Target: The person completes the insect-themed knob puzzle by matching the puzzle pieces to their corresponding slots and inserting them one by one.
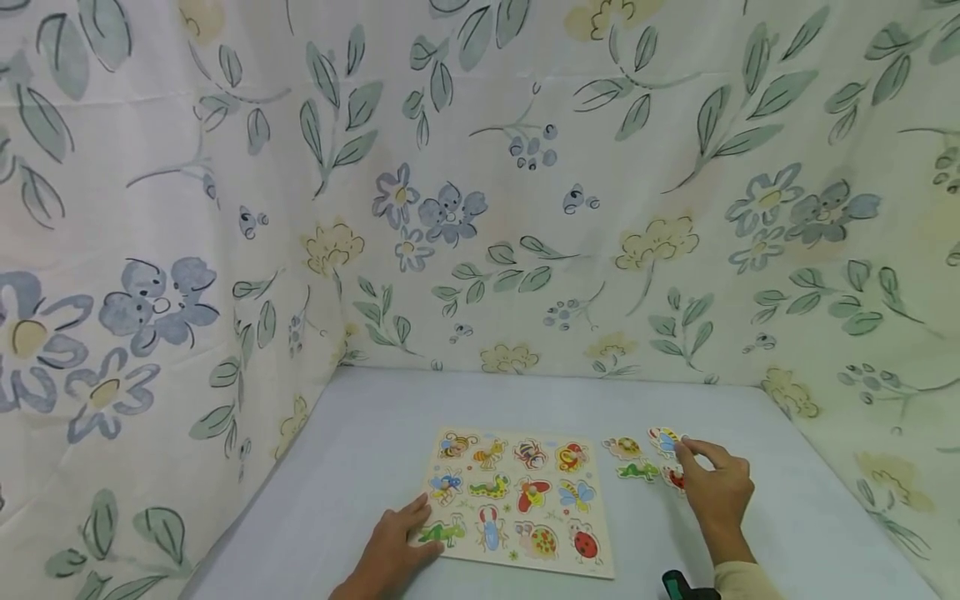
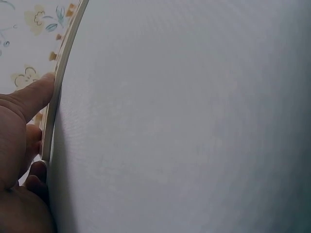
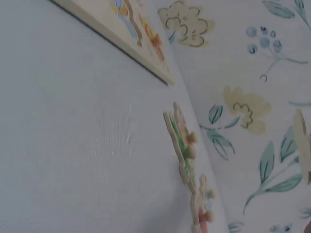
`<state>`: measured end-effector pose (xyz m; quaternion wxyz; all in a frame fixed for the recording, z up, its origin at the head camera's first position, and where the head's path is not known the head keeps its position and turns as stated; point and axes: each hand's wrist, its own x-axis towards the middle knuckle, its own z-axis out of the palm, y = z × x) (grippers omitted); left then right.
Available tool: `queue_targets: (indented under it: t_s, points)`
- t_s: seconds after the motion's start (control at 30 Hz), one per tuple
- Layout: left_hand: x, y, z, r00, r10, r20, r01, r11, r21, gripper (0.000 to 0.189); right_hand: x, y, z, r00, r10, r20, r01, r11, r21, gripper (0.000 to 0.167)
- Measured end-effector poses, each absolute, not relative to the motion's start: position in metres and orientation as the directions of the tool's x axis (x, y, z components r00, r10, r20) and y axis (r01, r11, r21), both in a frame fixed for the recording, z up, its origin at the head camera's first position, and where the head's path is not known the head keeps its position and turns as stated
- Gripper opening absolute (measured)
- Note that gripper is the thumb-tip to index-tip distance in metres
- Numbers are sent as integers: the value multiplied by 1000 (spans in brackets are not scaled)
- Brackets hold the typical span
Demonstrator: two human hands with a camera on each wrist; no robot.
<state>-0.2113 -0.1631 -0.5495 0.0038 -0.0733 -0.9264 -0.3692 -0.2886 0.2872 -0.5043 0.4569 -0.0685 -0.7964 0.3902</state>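
Observation:
A wooden knob puzzle board (image 1: 510,504) with colourful insect pieces lies flat on the white table. My left hand (image 1: 397,533) holds its near left corner, thumb along the near edge and fingers at the left side. A long digit also shows against the board's rim (image 2: 54,92) in the left wrist view. To the right of the board, my right hand (image 1: 716,483) pinches a blue-winged insect puzzle piece (image 1: 663,440). Close by lie a snail piece (image 1: 623,447), a green grasshopper piece (image 1: 637,471) and a ladybug piece (image 1: 673,477), the last partly hidden by my hand.
A floral curtain (image 1: 510,308) hangs behind the table (image 1: 555,404) and along both sides. A dark green and black object (image 1: 678,586) shows at the bottom edge beside my right sleeve (image 1: 742,581). In the right wrist view, wooden knobs (image 3: 190,153) stand up from the loose pieces.

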Motion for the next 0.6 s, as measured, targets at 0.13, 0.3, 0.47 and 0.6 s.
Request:
queue_targets:
  t_s: [0.13, 0.3, 0.47, 0.6]
  points:
    - [-212, -164, -552, -988, 140, 68, 149, 725, 673, 73, -281, 269, -500, -578, 457, 676, -284, 664, -692, 10]
    - [-213, -163, -550, -989, 132, 67, 142, 719, 681, 72, -273, 249, -498, -589, 434, 682, -330, 641, -693, 12]
    - [-213, -161, -546, -992, 116, 45, 115, 720, 684, 72, -269, 230, -502, -582, 408, 703, -388, 621, -681, 14]
    - [-212, -160, -545, -992, 118, 46, 118, 728, 675, 71, -266, 213, -509, -584, 380, 717, -416, 618, -667, 14]
